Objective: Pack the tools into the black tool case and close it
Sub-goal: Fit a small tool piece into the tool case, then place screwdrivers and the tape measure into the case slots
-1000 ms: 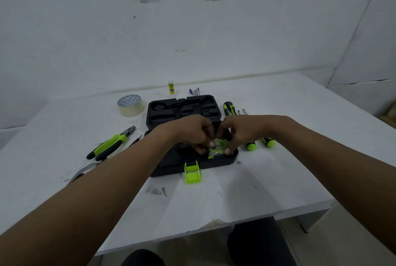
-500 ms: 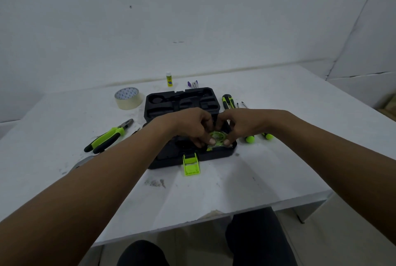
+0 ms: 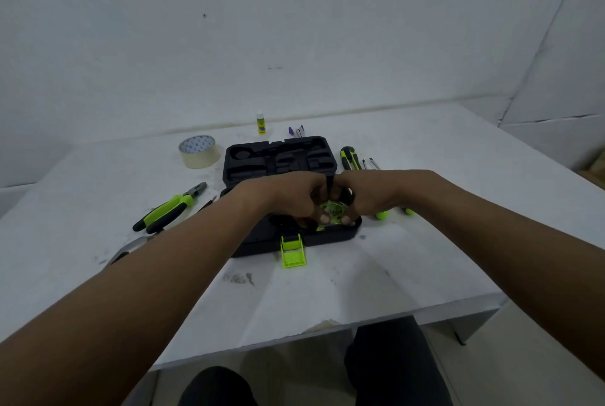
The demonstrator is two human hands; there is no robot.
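The black tool case (image 3: 262, 163) lies open on the white table, its green latch (image 3: 292, 250) hanging over the near edge. A round green tape measure (image 3: 331, 210) sits at the near right corner of the case. My left hand (image 3: 294, 197) and my right hand (image 3: 368, 196) both pinch it from either side, pressing it down. Green-handled pliers (image 3: 167, 209) lie left of the case. A green utility knife (image 3: 348, 158) lies right of it, and green screwdriver handles (image 3: 381, 215) show under my right wrist.
A roll of tape (image 3: 199, 151) stands behind the case at the left, a glue stick (image 3: 261, 123) and small purple items (image 3: 297, 130) at the back. A metal tool head (image 3: 129, 248) pokes out under my left forearm. The table's near edge (image 3: 327, 327) is close to my knees.
Both hands stay clamped on the tape measure at the same corner of the case. Only the camera view has shifted slightly; the fingers have closed a little tighter.
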